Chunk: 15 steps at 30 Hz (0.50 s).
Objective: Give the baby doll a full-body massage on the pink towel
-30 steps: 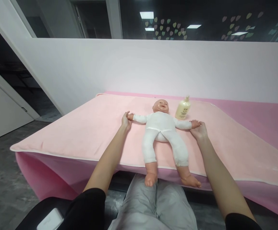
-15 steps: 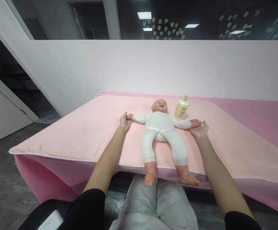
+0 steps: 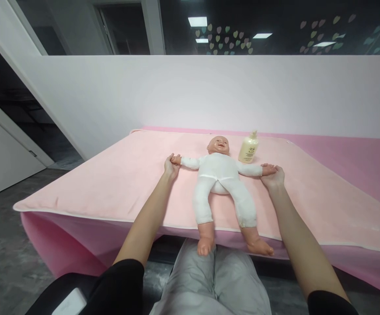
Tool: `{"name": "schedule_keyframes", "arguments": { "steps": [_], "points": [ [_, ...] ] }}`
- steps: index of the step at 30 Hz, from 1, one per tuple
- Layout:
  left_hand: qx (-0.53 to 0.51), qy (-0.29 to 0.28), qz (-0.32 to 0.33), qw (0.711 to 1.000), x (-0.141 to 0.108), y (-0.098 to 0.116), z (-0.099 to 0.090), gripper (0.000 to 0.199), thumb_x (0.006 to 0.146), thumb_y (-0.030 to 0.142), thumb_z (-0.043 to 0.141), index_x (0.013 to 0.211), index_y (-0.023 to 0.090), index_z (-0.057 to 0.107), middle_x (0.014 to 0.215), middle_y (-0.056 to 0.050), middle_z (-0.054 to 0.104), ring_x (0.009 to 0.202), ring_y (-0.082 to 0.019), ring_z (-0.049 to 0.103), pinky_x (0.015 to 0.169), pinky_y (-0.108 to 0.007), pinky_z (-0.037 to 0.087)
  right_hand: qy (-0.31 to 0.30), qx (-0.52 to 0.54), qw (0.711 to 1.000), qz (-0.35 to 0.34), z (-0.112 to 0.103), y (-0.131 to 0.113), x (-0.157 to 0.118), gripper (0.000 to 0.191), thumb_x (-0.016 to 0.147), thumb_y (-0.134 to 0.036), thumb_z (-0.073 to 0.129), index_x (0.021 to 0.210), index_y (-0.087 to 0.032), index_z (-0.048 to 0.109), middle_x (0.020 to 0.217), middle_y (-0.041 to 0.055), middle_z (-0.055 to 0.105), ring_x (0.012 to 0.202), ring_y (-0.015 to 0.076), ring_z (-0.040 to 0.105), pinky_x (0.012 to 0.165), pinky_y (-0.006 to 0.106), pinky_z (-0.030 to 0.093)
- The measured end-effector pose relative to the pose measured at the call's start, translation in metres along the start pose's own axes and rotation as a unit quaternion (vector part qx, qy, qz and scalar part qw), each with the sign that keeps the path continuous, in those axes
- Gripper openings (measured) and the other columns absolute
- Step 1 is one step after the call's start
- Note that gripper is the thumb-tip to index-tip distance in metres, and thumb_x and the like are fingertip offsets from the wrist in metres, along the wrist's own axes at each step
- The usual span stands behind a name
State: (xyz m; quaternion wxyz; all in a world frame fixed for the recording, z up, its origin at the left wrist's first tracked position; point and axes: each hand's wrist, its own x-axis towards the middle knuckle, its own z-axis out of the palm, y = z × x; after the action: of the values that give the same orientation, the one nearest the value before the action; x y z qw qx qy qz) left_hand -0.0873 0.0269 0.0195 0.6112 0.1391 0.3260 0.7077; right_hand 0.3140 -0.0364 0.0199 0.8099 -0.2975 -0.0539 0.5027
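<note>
A baby doll (image 3: 219, 168) with a white cloth body lies on its back on a pale pink mat (image 3: 111, 175), arms spread wide and feet hanging past the front edge. My left hand (image 3: 171, 167) is closed around the doll's hand on the left side. On the other side, my right hand (image 3: 274, 177) holds the doll's other hand, thumb on its fingers. A pale yellow pump bottle (image 3: 248, 148) stands upright beside the doll's head, to the right.
Under the mat, a darker pink cover (image 3: 347, 162) drapes over the table. Behind it rises a white wall (image 3: 209, 92) with a dark window above. A white door (image 3: 6, 153) is at the far left. My legs (image 3: 216, 280) are below the table edge.
My right thumb has come down onto the doll's fingers, and that doll hand has shifted slightly right. The left hand has barely moved.
</note>
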Motion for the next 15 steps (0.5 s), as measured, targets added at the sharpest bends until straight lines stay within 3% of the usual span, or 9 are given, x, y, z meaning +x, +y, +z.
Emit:
{"name": "schedule_keyframes", "arguments": {
  "steps": [5,8,11,15],
  "points": [
    [0.003,-0.01,0.003,1.0,0.0,0.0,-0.001,0.009,0.087,0.019,0.047,0.093,0.019,0.054,0.087,-0.007,0.064,0.082,-0.016,0.064,0.085,-0.033,0.051,0.005,-0.093,0.996,-0.002,-0.008,0.004,0.014,0.018,0.076,-0.009,0.047,0.069,-0.02,0.035,0.06,-0.0065,0.045,0.052,0.0073,0.049,0.054,0.02,0.051],
    [0.012,-0.011,-0.004,1.0,0.0,0.0,0.0,0.004,0.086,0.018,0.049,0.083,0.018,0.052,0.085,-0.007,0.064,0.081,-0.016,0.063,0.084,-0.033,0.051,0.017,-0.087,0.996,-0.023,-0.009,0.005,0.015,0.021,0.075,-0.008,0.049,0.069,-0.021,0.034,0.059,-0.0074,0.044,0.052,0.0077,0.049,0.053,0.02,0.051],
    [0.02,-0.015,-0.009,1.0,0.0,0.001,0.001,0.013,0.086,0.017,0.051,0.074,0.017,0.048,0.081,-0.007,0.063,0.077,-0.015,0.062,0.082,-0.03,0.051,0.034,-0.074,0.997,-0.014,-0.006,0.004,0.011,0.019,0.078,-0.008,0.048,0.071,-0.021,0.036,0.06,-0.0067,0.047,0.052,0.0081,0.05,0.054,0.02,0.052],
    [0.031,-0.01,-0.006,0.999,-0.002,0.001,0.001,0.006,0.087,0.017,0.051,0.081,0.016,0.052,0.082,-0.006,0.064,0.078,-0.014,0.062,0.083,-0.03,0.051,0.027,-0.058,0.998,0.014,-0.003,0.002,0.005,0.018,0.09,-0.019,0.041,0.073,-0.021,0.038,0.061,-0.0052,0.045,0.052,0.0079,0.05,0.054,0.02,0.051]
  ]
}}
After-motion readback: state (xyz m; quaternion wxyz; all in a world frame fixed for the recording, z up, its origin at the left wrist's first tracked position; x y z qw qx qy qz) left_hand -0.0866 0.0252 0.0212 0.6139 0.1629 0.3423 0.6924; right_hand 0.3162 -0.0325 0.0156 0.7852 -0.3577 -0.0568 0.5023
